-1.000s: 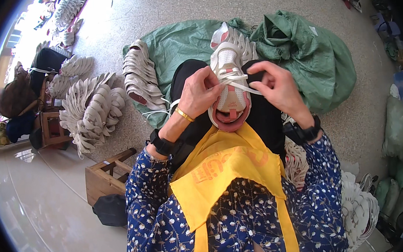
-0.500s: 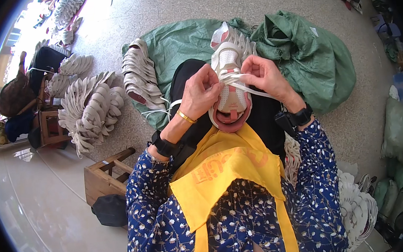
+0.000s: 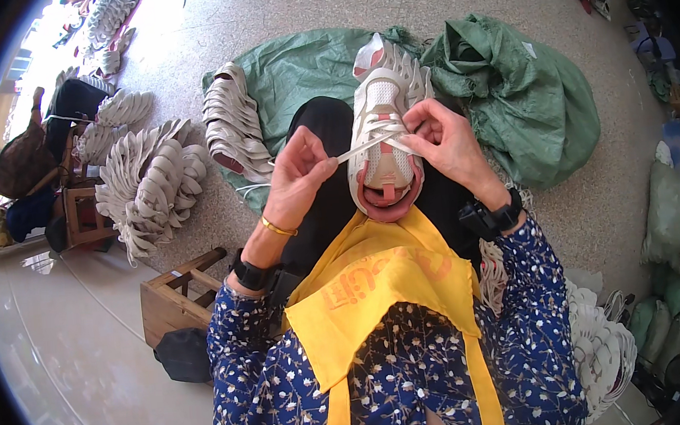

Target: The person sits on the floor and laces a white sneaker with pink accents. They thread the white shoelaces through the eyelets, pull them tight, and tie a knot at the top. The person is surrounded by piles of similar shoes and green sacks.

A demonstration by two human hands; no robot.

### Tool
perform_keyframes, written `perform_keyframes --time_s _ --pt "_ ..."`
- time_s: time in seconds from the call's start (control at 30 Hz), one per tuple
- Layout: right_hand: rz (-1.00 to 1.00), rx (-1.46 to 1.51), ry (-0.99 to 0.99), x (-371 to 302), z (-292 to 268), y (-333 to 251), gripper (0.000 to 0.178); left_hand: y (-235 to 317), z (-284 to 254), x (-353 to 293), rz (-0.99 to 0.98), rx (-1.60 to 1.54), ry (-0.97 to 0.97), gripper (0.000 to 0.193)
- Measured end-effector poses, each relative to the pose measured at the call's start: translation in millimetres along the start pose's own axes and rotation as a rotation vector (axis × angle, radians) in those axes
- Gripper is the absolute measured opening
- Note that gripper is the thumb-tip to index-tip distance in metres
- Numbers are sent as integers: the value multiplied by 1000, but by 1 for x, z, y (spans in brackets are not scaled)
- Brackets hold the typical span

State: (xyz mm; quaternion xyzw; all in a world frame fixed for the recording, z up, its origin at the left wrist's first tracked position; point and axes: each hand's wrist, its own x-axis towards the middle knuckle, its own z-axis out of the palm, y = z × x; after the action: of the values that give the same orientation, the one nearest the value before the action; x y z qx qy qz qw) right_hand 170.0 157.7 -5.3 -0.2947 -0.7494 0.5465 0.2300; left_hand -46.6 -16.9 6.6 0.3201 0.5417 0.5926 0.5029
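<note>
A white and beige sneaker upper [image 3: 384, 93] with pink parts rests between my knees, its toe pointing away and its collar toward me. White shoelace [image 3: 357, 148] crosses over its tongue. My left hand [image 3: 302, 173], left of the upper, pinches one length of lace and holds it taut, away from the eyelets. My right hand [image 3: 448, 144] is closed at the right eyelet edge, thumb and fingers on the lace; its fingertips are partly hidden. Just beyond the toe is a row of nested uppers [image 3: 417, 78].
A green woven sack [image 3: 285, 73] lies spread ahead, with a bulky green sack [image 3: 535, 109] at right. Stacked uppers [image 3: 233, 125] lie left, with more piles [image 3: 158, 183] farther left. A wooden stool [image 3: 173, 304] stands near my left elbow. A yellow apron [image 3: 381, 277] covers my lap.
My left hand has moved left and slightly toward me, drawing the lace out from the upper. My right hand has stayed close to the right eyelets.
</note>
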Motion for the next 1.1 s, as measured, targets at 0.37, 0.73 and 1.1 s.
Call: perform_keyframes --time_s 0.37,0.73,1.1 --pt "-231 -374 72 -42 -5 -33 20 -11 0 4 131 423 -13 16" --pt "-417 -567 214 -37 -10 -19 11 15 10 3 546 998 110 12" --pt "-333 -575 268 -53 -37 -25 13 21 -21 -15 436 1054 83 11"
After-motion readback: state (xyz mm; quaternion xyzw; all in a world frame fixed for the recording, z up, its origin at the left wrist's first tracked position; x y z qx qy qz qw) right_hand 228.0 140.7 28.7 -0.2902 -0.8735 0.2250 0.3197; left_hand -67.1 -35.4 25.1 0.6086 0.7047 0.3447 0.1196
